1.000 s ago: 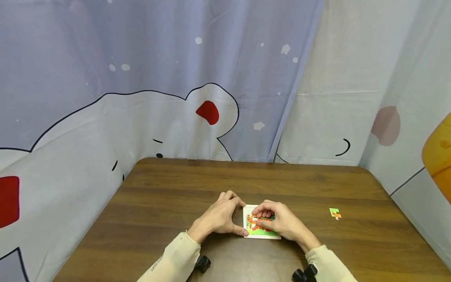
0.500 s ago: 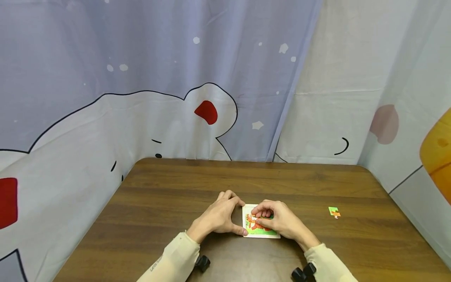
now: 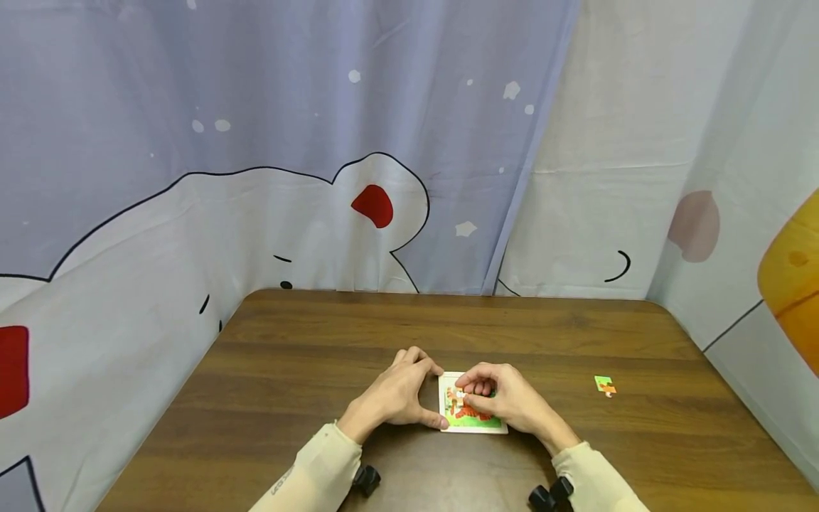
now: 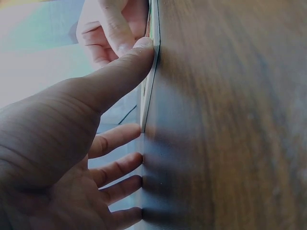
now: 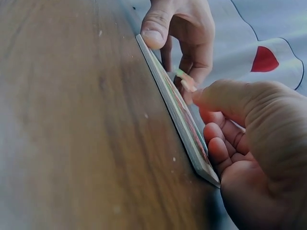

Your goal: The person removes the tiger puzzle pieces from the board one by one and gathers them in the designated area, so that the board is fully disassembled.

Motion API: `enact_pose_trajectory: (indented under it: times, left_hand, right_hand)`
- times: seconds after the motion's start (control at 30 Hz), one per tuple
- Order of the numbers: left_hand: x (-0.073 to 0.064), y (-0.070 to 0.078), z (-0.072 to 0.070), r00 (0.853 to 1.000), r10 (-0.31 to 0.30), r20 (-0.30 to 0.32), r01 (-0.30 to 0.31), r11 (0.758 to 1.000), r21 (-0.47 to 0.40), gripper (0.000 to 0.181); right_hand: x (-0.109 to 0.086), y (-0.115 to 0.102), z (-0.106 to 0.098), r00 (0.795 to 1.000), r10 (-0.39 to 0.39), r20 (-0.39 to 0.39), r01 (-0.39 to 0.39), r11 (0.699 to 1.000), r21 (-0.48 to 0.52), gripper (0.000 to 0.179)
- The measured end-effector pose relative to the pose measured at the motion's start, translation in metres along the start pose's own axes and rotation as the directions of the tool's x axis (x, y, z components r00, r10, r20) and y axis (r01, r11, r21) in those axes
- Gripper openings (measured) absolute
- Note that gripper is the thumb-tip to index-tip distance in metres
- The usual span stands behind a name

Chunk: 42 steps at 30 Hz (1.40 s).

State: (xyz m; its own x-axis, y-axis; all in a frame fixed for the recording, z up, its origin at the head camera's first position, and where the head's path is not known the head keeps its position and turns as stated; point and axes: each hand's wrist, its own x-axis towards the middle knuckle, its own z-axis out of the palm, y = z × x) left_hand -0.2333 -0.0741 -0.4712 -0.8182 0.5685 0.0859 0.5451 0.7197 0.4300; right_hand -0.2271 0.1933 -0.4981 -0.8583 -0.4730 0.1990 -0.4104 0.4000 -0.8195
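A small jigsaw board (image 3: 473,425) with a pale frame and an orange tiger-like picture on green lies flat on the table. At its left side is my left hand (image 3: 398,392); the thumb (image 4: 136,52) presses the near corner and the index fingertip reaches the far one, fingers spread and fairly straight. Over the board, my right hand (image 3: 502,400) pinches a puzzle piece (image 5: 186,80) between thumb and index finger. That piece is tilted above the picture in the right wrist view, its other fingers curled beneath the palm. Part of the picture is hidden by the right hand.
Another puzzle piece (image 3: 604,385), green and orange, lies on the wooden table (image 3: 333,334) to the right of the board. A patterned curtain (image 3: 288,213) hangs behind the table's back edge.
Both hands stay at nearly the same places on the board. Around the right fingertips the picture looks slightly different, with the pinched piece shifted a little. The head view has moved slightly.
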Motion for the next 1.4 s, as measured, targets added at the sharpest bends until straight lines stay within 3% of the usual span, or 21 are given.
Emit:
enact_pose_trajectory:
  times: [0.27,0.73,1.1,1.4]
  left_hand:
    - [-0.002,-0.001,0.003,1.0,-0.007,0.006,0.007,1.0,0.0,0.088]
    - [-0.001,-0.002,0.002,1.0,0.011,-0.012,-0.011,1.0,0.008,0.088]
    - [0.0,-0.001,0.004,1.0,0.015,-0.006,-0.015,1.0,0.016,0.089]
    - [-0.001,-0.001,0.001,1.0,0.01,-0.01,-0.01,1.0,0.018,0.089]
  right_hand:
    - [-0.002,-0.003,-0.01,0.998,0.049,-0.03,-0.045,0.992,0.117,0.018]
    - [-0.007,-0.007,-0.048,0.988,0.038,-0.152,-0.014,0.988,0.151,0.02]
    - [-0.03,-0.004,-0.082,0.97,0.109,-0.22,-0.074,0.984,0.162,0.024]
    - [-0.059,0.001,-0.118,0.964,0.073,-0.255,-0.054,0.995,0.079,0.023]
